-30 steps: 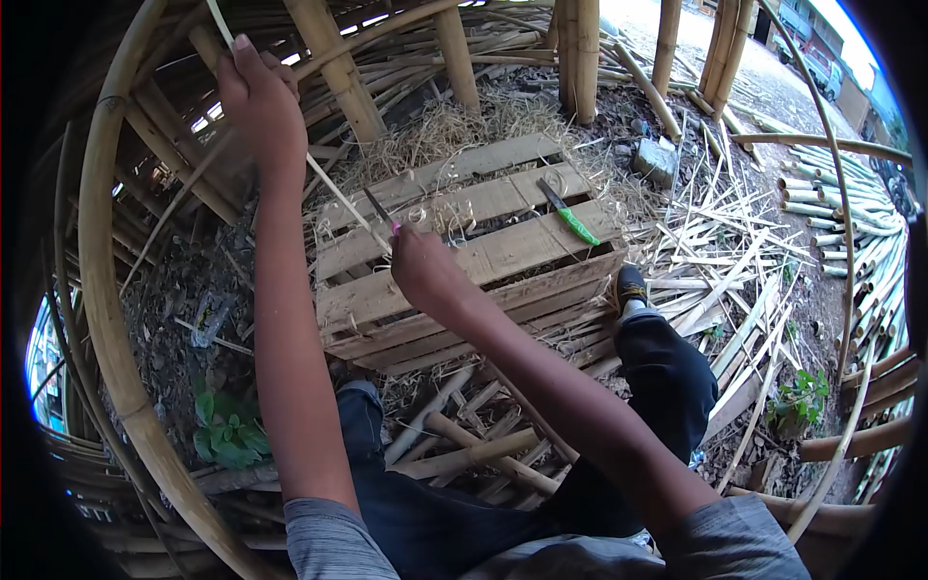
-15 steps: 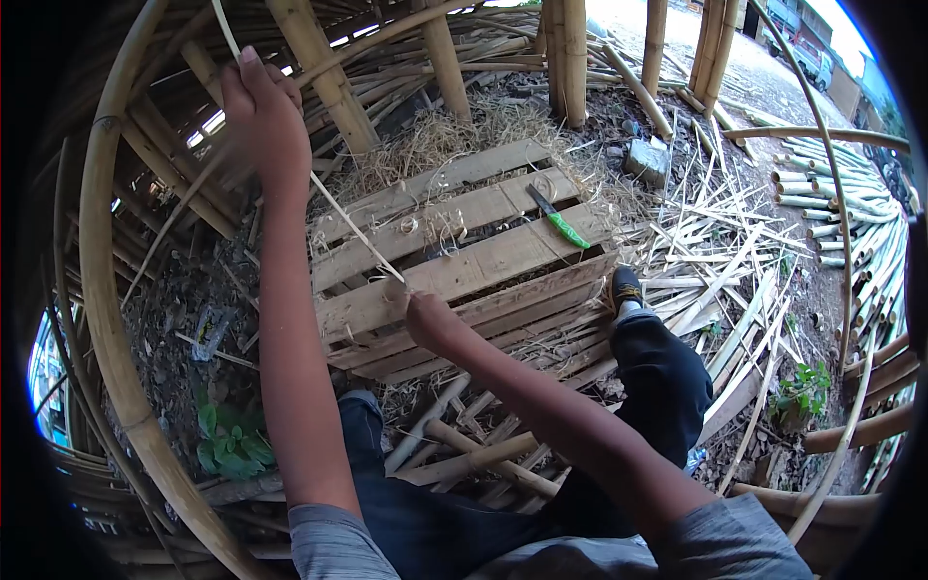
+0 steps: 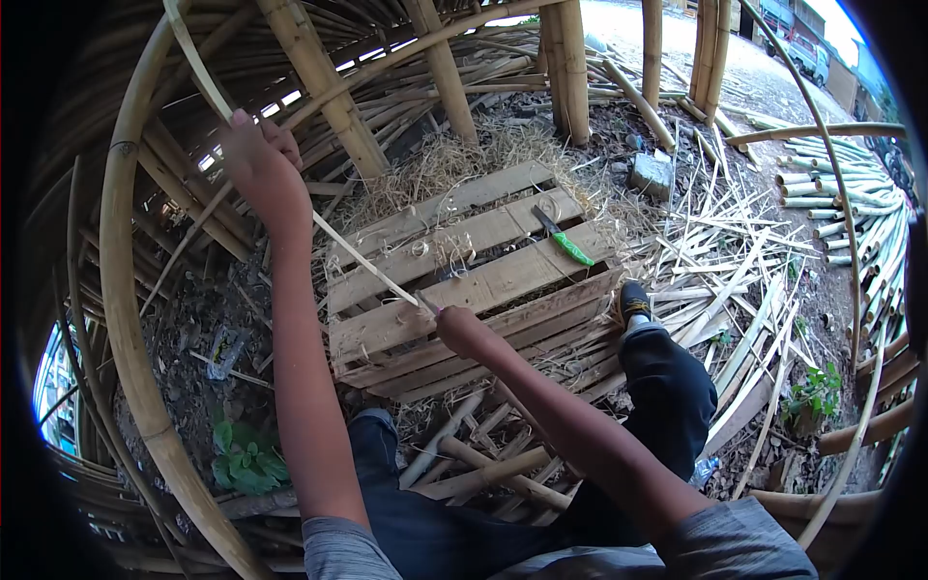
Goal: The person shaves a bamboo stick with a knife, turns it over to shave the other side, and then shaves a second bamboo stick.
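Note:
A long pale strip (image 3: 360, 257) slants from the upper left down to the near part of a wooden slatted crate (image 3: 483, 280). My left hand (image 3: 263, 166) is closed around the upper part of this strip, slightly blurred. Close to its lower end, above the crate's left slats, my right hand (image 3: 460, 329) is closed on a small tool, of which only a short blade-like piece shows past the fingers. A knife with a green handle (image 3: 570, 247) lies on the crate, to the right of both hands. Thin curled shavings (image 3: 454, 253) are scattered on the slats.
Upright bamboo poles (image 3: 570, 77) stand behind the crate. A curved bamboo pole (image 3: 126, 290) runs down the left side. Split strips (image 3: 715, 261) litter the ground at right, near a grey block (image 3: 652, 174) and stacked green bamboo (image 3: 870, 222). Leafy plants grow low at left.
My left hand has moved down relative to the frame, and more of the strip shows above it. My right hand sits slightly lower and further right. The whole view has shifted a little.

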`<action>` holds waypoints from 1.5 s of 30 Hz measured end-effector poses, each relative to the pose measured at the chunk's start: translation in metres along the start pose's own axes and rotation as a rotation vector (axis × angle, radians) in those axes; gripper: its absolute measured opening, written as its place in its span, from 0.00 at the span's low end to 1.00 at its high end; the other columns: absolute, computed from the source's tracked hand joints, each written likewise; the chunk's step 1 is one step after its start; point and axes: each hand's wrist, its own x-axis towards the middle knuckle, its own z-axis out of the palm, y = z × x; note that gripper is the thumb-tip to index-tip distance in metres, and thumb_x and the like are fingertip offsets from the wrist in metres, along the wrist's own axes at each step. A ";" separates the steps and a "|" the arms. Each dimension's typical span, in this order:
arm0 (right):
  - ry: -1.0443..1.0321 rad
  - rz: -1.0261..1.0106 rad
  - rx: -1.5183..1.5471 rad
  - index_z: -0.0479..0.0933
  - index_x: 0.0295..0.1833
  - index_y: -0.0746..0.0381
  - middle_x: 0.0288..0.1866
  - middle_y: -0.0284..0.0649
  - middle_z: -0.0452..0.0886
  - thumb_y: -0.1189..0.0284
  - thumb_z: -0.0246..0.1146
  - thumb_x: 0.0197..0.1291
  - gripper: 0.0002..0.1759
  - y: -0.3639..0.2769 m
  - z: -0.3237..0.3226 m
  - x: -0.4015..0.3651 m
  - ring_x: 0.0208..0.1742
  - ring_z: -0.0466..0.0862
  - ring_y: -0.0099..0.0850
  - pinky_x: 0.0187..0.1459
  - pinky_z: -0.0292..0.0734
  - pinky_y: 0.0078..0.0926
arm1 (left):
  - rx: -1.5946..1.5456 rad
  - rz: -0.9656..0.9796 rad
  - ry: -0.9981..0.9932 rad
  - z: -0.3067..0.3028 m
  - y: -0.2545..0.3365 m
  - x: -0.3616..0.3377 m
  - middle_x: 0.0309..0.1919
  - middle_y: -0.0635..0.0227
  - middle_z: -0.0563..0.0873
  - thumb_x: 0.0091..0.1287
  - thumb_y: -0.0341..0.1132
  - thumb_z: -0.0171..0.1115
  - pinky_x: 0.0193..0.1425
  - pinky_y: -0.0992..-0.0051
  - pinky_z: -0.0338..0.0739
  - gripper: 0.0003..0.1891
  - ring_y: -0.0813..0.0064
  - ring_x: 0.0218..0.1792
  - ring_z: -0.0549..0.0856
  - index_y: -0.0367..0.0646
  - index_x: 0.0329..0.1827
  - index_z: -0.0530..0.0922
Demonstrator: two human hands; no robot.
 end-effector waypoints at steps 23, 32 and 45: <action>1.588 -0.531 1.656 0.60 0.44 0.66 0.44 0.50 0.76 0.83 0.58 0.62 0.12 0.033 -0.258 -0.147 0.47 0.83 0.49 0.40 0.87 0.57 | -1.004 -0.643 -0.210 0.122 0.018 -0.104 0.39 0.56 0.79 0.74 0.45 0.48 0.61 0.45 0.74 0.13 0.55 0.49 0.80 0.42 0.45 0.68; 1.584 -0.714 1.171 0.54 0.53 0.65 0.52 0.56 0.74 0.85 0.55 0.62 0.19 0.074 -0.405 -0.244 0.52 0.80 0.55 0.47 0.81 0.65 | -1.053 -1.089 0.246 0.033 -0.021 -0.057 0.58 0.41 0.70 0.74 0.42 0.45 0.64 0.32 0.63 0.21 0.47 0.63 0.71 0.44 0.62 0.51; 1.431 -0.587 0.691 0.60 0.55 0.66 0.56 0.54 0.75 0.79 0.56 0.64 0.16 0.030 -0.476 -0.278 0.57 0.78 0.50 0.47 0.85 0.49 | 0.169 -0.454 -0.551 -0.042 -0.115 -0.084 0.61 0.60 0.74 0.64 0.30 0.60 0.65 0.60 0.68 0.22 0.58 0.62 0.74 0.41 0.61 0.69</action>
